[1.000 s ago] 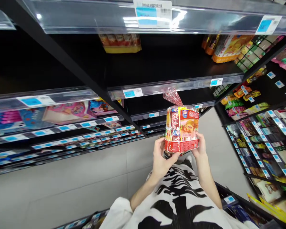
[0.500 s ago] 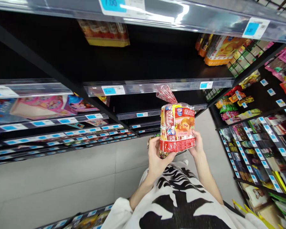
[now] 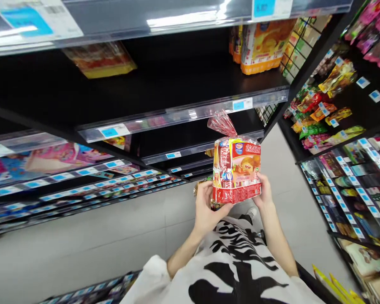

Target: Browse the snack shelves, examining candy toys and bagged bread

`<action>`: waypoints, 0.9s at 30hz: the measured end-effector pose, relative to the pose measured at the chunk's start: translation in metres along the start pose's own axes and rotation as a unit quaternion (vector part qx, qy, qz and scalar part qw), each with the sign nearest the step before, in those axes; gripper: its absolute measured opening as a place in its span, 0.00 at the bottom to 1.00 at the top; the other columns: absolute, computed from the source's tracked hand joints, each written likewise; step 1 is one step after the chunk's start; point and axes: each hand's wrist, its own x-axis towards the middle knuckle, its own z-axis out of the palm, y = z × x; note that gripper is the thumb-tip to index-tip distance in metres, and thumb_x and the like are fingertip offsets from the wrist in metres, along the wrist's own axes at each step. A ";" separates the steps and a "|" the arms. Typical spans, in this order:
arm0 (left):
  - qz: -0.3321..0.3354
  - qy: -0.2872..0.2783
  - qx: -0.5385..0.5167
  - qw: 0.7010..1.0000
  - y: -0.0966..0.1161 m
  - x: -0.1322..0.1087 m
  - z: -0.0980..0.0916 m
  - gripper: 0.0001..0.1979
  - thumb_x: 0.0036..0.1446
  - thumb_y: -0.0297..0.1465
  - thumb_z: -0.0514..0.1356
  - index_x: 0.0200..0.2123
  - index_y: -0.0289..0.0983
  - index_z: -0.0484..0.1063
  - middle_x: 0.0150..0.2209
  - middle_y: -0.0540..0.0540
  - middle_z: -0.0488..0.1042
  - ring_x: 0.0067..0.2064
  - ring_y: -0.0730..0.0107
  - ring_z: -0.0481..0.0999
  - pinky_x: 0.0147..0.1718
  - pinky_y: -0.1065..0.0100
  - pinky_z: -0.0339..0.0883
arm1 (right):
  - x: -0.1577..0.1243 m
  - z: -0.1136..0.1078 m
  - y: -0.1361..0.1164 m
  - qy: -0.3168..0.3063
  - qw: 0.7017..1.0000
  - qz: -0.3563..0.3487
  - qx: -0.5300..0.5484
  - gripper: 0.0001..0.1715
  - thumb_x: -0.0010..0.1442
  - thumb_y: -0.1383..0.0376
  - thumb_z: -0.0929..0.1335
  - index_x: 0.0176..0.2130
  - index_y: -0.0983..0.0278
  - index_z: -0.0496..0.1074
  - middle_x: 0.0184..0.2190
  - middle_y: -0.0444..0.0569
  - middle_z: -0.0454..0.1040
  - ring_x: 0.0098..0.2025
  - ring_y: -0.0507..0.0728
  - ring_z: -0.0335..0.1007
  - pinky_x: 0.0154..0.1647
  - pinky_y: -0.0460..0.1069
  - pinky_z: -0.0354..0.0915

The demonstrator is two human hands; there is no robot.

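Left hand point(image 3: 205, 212) and right hand point(image 3: 265, 192) — both clamped on the red packet point(image 3: 237, 171), one at each lower side! Black shelves point(image 3: 177, 76) loom beyond, grey floor point(image 3: 123, 240) beneath; the packet's up in front of the black-and-white shirt point(image 3: 237, 270). Orange-based pack point(image 3: 262, 48) on the shelf, right — and a little price tag point(image 3: 242, 104) on the edge below.

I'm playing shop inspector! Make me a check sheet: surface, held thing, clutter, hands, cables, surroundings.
Surface: black shelf ahead; grey floor below.
Held thing: red-and-yellow packet, clear neck gathered on top.
Clutter: orange-bottomed packet at the shelf's right end; yellow-edged packet farther left.
Hands: left hand and right hand hold the red-and-yellow packet's lower sides.
Cables: nothing seen.
Surroundings: price tags along shelf edges; stocked rack on the right.
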 end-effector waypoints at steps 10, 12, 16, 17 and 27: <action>-0.028 0.053 0.048 0.997 -0.009 -0.025 0.074 0.33 0.45 0.37 0.78 0.51 0.41 0.66 0.48 0.43 0.77 0.49 0.60 0.80 0.49 0.62 0.72 | 0.012 -0.069 -0.027 -0.039 0.997 0.054 0.045 0.17 0.50 0.56 0.75 0.40 0.60 0.79 0.42 0.46 0.86 0.52 0.67 0.81 0.54 0.59 0.77; -0.038 0.039 0.055 0.997 -0.008 -0.029 0.073 0.34 0.44 0.37 0.78 0.51 0.41 0.66 0.48 0.44 0.77 0.49 0.60 0.80 0.49 0.63 0.72 | 0.009 -0.070 -0.025 -0.034 0.997 0.051 0.055 0.17 0.50 0.56 0.75 0.40 0.60 0.79 0.42 0.46 0.86 0.53 0.67 0.81 0.54 0.60 0.77; -0.036 0.004 0.072 0.997 0.000 -0.022 0.048 0.35 0.41 0.37 0.79 0.50 0.41 0.67 0.48 0.44 0.77 0.50 0.59 0.79 0.50 0.62 0.73 | 0.004 -0.056 -0.006 -0.023 0.996 0.020 0.084 0.17 0.49 0.56 0.75 0.39 0.60 0.79 0.42 0.47 0.86 0.52 0.67 0.82 0.56 0.60 0.77; -0.033 -0.007 0.079 0.996 0.003 -0.019 0.039 0.35 0.41 0.36 0.79 0.50 0.41 0.67 0.48 0.44 0.77 0.50 0.59 0.79 0.50 0.62 0.73 | 0.003 -0.050 0.002 -0.020 0.995 0.010 0.093 0.16 0.48 0.56 0.75 0.38 0.60 0.79 0.41 0.47 0.86 0.52 0.67 0.82 0.56 0.60 0.77; 0.001 -0.043 0.083 0.996 0.019 -0.012 -0.040 0.34 0.45 0.35 0.77 0.53 0.41 0.67 0.51 0.42 0.76 0.52 0.58 0.78 0.54 0.59 0.72 | -0.012 0.016 0.055 -0.023 0.992 -0.051 0.114 0.15 0.49 0.57 0.74 0.37 0.59 0.78 0.39 0.46 0.86 0.50 0.65 0.82 0.56 0.59 0.77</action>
